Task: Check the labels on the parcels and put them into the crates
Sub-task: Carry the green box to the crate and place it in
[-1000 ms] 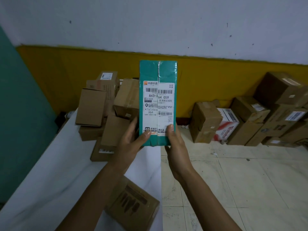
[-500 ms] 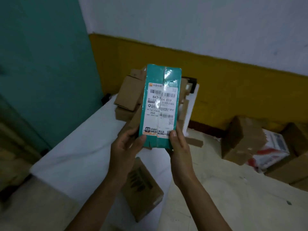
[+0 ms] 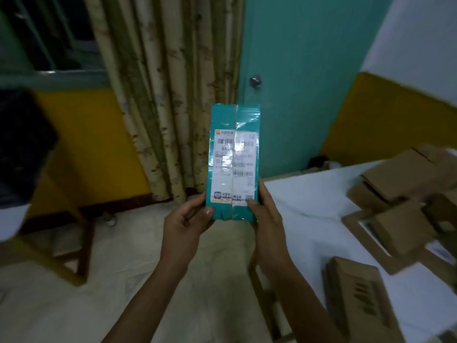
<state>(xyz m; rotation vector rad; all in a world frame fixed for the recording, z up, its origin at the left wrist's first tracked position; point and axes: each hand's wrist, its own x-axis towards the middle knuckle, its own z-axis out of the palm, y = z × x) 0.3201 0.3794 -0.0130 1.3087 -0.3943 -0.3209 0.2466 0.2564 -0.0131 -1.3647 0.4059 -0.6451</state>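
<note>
We hold the teal parcel (image 3: 233, 162) upright at arm's length, above the floor left of the table (image 3: 309, 206). Our left hand (image 3: 186, 220) and right hand (image 3: 265, 216) clamp its bottom corners, thumbs in front, label (image 3: 232, 167) facing us, both forearms stretched forward.

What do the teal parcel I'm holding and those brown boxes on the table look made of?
Teal parcel: probably a box wrapped in glossy plastic film; it shines and wrinkles near the top, and a tape strip runs down over its white paper label. Brown boxes: matte cardboard, judging by dull tan faces and folded flaps.
</note>
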